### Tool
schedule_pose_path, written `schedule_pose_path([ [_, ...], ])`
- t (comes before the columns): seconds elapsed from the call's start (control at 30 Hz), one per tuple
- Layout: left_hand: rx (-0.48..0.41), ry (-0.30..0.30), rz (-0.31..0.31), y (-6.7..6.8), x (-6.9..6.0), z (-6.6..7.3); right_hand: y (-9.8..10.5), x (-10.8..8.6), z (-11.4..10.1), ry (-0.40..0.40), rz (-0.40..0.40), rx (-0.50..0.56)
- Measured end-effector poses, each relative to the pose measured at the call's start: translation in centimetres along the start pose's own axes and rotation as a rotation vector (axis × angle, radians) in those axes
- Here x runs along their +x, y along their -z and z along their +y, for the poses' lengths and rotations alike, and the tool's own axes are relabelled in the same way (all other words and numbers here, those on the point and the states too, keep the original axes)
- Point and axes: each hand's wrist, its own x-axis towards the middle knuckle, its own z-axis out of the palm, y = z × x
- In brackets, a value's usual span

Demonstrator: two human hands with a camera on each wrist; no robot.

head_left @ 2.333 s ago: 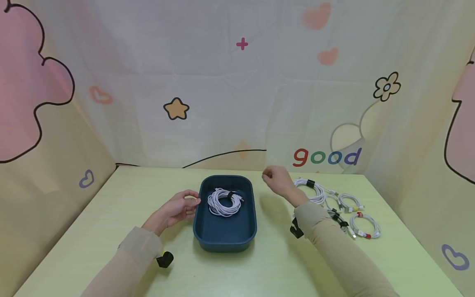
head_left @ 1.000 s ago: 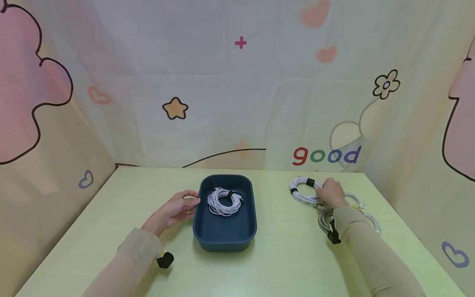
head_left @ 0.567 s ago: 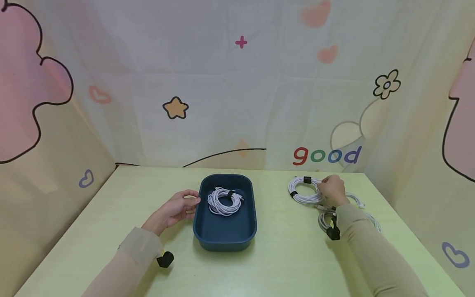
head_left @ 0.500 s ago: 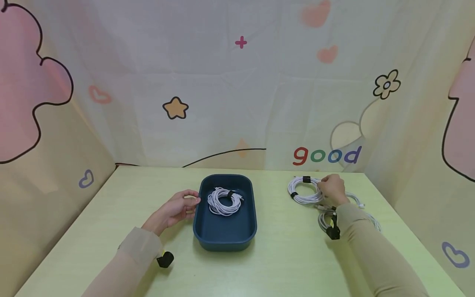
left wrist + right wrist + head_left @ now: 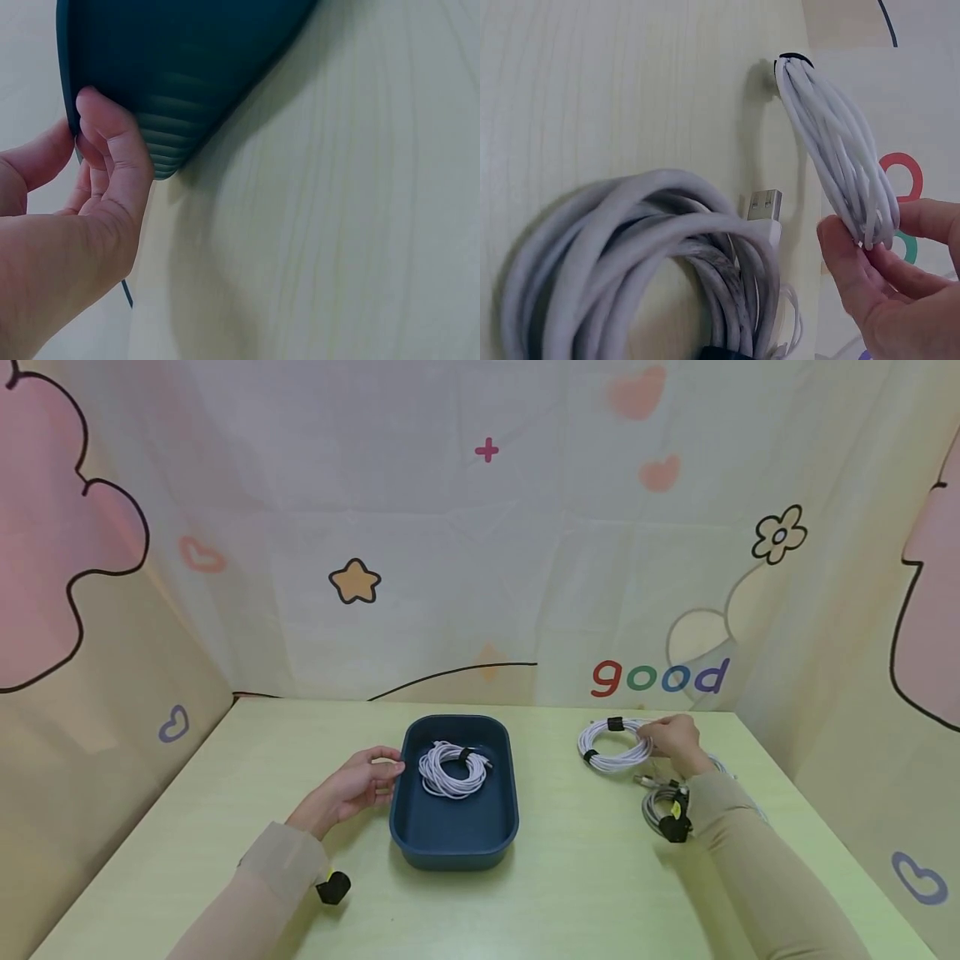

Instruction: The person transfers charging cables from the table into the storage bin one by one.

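My left hand (image 5: pixel 354 787) pinches the left rim of a dark blue plastic bin (image 5: pixel 455 847), thumb at the rim and fingers against the outer wall in the left wrist view (image 5: pixel 97 172). Inside the bin lies a coiled white cable (image 5: pixel 450 789) with a black tie. On the right, my right hand (image 5: pixel 675 742) pinches the edge of another white coiled cable (image 5: pixel 611 764) bound with black ties. In the right wrist view that cable (image 5: pixel 840 142) is tilted, gripped at its lower end between thumb and fingers.
A grey coiled USB cable (image 5: pixel 654 810) lies below the right hand, large in the right wrist view (image 5: pixel 630 247). Other white cables (image 5: pixel 723 766) are mostly hidden behind the right forearm. A printed cloth (image 5: pixel 450 568) stands behind the table (image 5: pixel 315 727).
My right hand has gone from beside the bin to the cables at right and taken hold of a white coil, which has shifted slightly left. The left hand and bin stay put.
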Motion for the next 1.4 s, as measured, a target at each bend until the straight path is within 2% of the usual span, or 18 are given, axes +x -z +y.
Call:
schedule_pose_path([
  [0.13,0.0,0.003,0.009,0.0,0.0,0.0,0.0,0.1,0.2,-0.038,-0.032,0.071],
  [0.3,0.003,0.023,0.042,0.0,0.3,-0.2,-0.1,0.0,0.3,-0.04,-0.043,0.119],
  [0.73,-0.019,0.018,0.032,-0.1,0.2,-0.3,-0.3,-0.6,-0.3,0.02,-0.117,0.143],
  [1.17,-0.03,0.014,0.023,-0.1,0.2,-0.4,-0.3,-1.1,-1.5,0.03,-0.181,0.179],
  [1.4,-0.036,0.003,0.019,-0.1,0.3,-0.3,-0.5,-1.3,-2.2,0.063,-0.213,0.208],
])
